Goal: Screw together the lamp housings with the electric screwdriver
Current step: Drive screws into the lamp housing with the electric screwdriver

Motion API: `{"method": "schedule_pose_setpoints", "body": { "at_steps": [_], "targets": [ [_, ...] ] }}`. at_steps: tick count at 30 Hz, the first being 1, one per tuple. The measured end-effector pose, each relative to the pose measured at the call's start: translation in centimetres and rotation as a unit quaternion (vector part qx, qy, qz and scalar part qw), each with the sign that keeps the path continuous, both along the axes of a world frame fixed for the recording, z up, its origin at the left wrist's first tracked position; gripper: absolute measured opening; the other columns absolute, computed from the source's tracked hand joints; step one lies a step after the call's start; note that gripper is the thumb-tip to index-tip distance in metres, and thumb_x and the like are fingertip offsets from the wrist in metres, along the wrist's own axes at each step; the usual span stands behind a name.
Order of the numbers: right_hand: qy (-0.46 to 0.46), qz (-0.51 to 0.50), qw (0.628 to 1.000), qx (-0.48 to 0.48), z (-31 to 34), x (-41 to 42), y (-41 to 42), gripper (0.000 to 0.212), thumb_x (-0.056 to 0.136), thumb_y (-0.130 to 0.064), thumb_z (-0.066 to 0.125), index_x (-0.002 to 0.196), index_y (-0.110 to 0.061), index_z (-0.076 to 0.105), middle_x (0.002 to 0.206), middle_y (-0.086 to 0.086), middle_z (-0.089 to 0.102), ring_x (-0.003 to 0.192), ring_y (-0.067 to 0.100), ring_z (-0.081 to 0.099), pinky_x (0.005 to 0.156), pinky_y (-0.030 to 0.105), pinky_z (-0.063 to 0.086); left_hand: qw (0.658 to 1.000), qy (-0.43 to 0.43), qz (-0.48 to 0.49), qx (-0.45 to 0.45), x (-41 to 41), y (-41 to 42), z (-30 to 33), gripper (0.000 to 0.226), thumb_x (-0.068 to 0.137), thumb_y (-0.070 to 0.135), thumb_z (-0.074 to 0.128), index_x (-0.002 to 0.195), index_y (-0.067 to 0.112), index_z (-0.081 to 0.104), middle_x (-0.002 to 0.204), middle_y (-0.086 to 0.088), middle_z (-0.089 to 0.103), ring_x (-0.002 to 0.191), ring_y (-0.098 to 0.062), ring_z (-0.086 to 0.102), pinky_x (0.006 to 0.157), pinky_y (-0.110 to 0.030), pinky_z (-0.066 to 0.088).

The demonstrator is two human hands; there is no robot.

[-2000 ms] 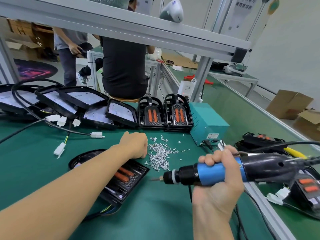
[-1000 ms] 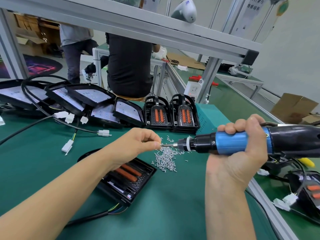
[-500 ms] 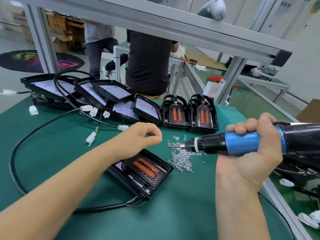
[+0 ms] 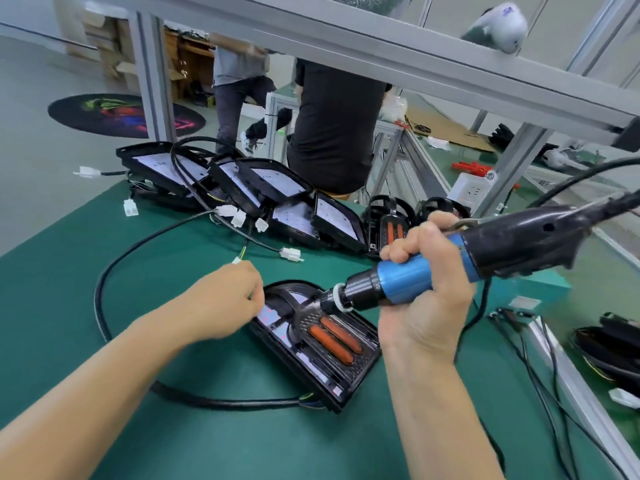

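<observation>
A black lamp housing (image 4: 332, 362) with two orange inserts lies flat on the green table (image 4: 69, 289) in front of me. My right hand (image 4: 426, 299) grips the blue and black electric screwdriver (image 4: 408, 282). The tool tilts down to the left, its tip over the housing's upper part. My left hand (image 4: 225, 299) rests at the housing's left edge with its fingers curled; what they touch or pinch is hidden. The screw pile is hidden behind the screwdriver and my right hand.
Several more lamp housings (image 4: 270, 188) with white connectors and a black cable (image 4: 104, 289) lie along the table's far side. A teal box (image 4: 540, 285) and more housings (image 4: 609, 344) sit right. Two people (image 4: 332, 126) stand beyond the aluminium frame (image 4: 415, 64).
The screwdriver has swung from level down toward the housing. My left hand dropped from the tool's tip to the housing's left edge. My head turned left and down.
</observation>
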State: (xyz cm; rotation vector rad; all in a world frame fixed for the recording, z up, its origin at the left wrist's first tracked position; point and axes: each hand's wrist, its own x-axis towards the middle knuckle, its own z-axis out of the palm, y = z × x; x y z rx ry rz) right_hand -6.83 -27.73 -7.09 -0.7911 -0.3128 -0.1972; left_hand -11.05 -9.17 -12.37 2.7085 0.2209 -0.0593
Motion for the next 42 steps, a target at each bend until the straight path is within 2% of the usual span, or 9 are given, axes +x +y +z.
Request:
{"method": "schedule_pose_setpoints", "body": {
  "at_steps": [3, 7, 10, 14, 21, 25, 34, 38, 42],
  "targets": [
    [-0.013, 0.011, 0.999, -0.031, -0.6, -0.4, 1.7, 0.017, 0.074, -0.002, 0.060, 0.082, -0.017, 0.057, 0.070, 0.000, 0.050, 0.047, 0.013, 0.048, 0.056, 0.026, 0.044, 0.996, 0.044, 0.039, 0.068, 0.3, -0.6, 0.1, 0.018, 0.094, 0.015, 0.041, 0.079, 0.010, 0.051, 0.102, -0.011, 0.060, 0.102, -0.029, 0.058, 0.078, -0.028, 0.043],
    [-0.037, 0.016, 0.995, -0.088, -1.4, -1.1, 3.3, 0.030, 0.073, 0.001, 0.060, 0.073, -0.029, 0.062, 0.061, -0.010, 0.056, 0.047, 0.013, 0.049, 0.054, 0.026, 0.042, 0.989, 0.079, 0.044, 0.115, 0.4, -1.7, -0.6, 0.012, 0.090, 0.012, 0.041, 0.078, 0.012, 0.040, 0.110, -0.016, 0.062, 0.100, -0.034, 0.058, 0.073, -0.029, 0.040],
    [-0.047, 0.026, 0.992, -0.117, -1.8, -1.4, 3.6, 0.024, 0.074, 0.001, 0.060, 0.081, -0.022, 0.056, 0.059, -0.010, 0.059, 0.049, 0.012, 0.049, 0.056, 0.025, 0.043, 0.992, 0.054, 0.075, 0.086, 0.2, -1.5, -1.3, 0.008, 0.087, 0.008, 0.043, 0.081, 0.008, 0.048, 0.103, -0.016, 0.064, 0.094, -0.035, 0.059, 0.072, -0.031, 0.043],
    [-0.042, 0.026, 0.991, -0.127, -2.1, -1.4, 3.6, 0.020, 0.074, -0.001, 0.061, 0.084, -0.017, 0.054, 0.056, -0.008, 0.056, 0.050, 0.013, 0.049, 0.058, 0.026, 0.044, 0.993, 0.033, 0.100, 0.045, 0.2, -1.2, -1.8, 0.018, 0.084, 0.005, 0.043, 0.089, 0.003, 0.060, 0.095, -0.015, 0.066, 0.088, -0.035, 0.061, 0.071, -0.033, 0.047],
    [-0.041, 0.035, 0.990, -0.133, -2.4, -1.3, 4.1, 0.018, 0.074, -0.003, 0.062, 0.081, -0.018, 0.057, 0.058, -0.008, 0.057, 0.050, 0.014, 0.050, 0.058, 0.026, 0.045, 0.994, 0.018, 0.109, 0.019, 0.5, -1.2, -1.9, 0.020, 0.083, 0.004, 0.044, 0.090, 0.001, 0.062, 0.092, -0.013, 0.067, 0.088, -0.033, 0.063, 0.073, -0.034, 0.051],
    [-0.042, 0.050, 0.989, -0.135, -2.4, -1.3, 4.2, 0.022, 0.068, -0.006, 0.069, 0.071, -0.027, 0.064, 0.063, -0.011, 0.059, 0.049, 0.015, 0.051, 0.055, 0.024, 0.046, 0.994, 0.009, 0.111, 0.004, 0.3, -1.1, -2.1, 0.020, 0.083, 0.005, 0.045, 0.089, 0.001, 0.063, 0.090, -0.014, 0.068, 0.088, -0.033, 0.063, 0.074, -0.034, 0.052],
    [-0.064, 0.068, 0.985, -0.146, -2.3, -1.4, 4.1, 0.010, 0.066, -0.019, 0.069, 0.064, -0.028, 0.064, 0.064, -0.008, 0.055, 0.052, 0.015, 0.051, 0.057, 0.025, 0.046, 0.993, 0.001, 0.117, -0.021, 0.2, -1.1, -2.3, 0.016, 0.081, 0.006, 0.048, 0.084, 0.005, 0.064, 0.087, -0.011, 0.068, 0.086, -0.032, 0.062, 0.070, -0.031, 0.050],
    [-0.044, 0.042, 0.988, -0.139, -2.3, -1.4, 3.9, 0.019, 0.070, -0.007, 0.070, 0.079, -0.021, 0.061, 0.062, -0.010, 0.058, 0.052, 0.014, 0.051, 0.060, 0.027, 0.046, 0.992, -0.007, 0.121, -0.026, 0.3, -1.1, -2.4, 0.016, 0.081, 0.005, 0.049, 0.082, 0.009, 0.064, 0.086, -0.008, 0.067, 0.085, -0.030, 0.061, 0.068, -0.029, 0.047],
    [-0.024, -0.003, 0.995, -0.095, -1.5, -1.0, 2.4, 0.017, 0.077, -0.006, 0.064, 0.088, -0.017, 0.059, 0.061, -0.006, 0.055, 0.052, 0.014, 0.051, 0.060, 0.027, 0.045, 0.992, -0.016, 0.119, -0.027, 0.5, -1.0, -2.5, 0.013, 0.080, 0.006, 0.052, 0.078, 0.015, 0.061, 0.086, -0.002, 0.065, 0.086, -0.026, 0.060, 0.064, -0.027, 0.042]
  ]
}}
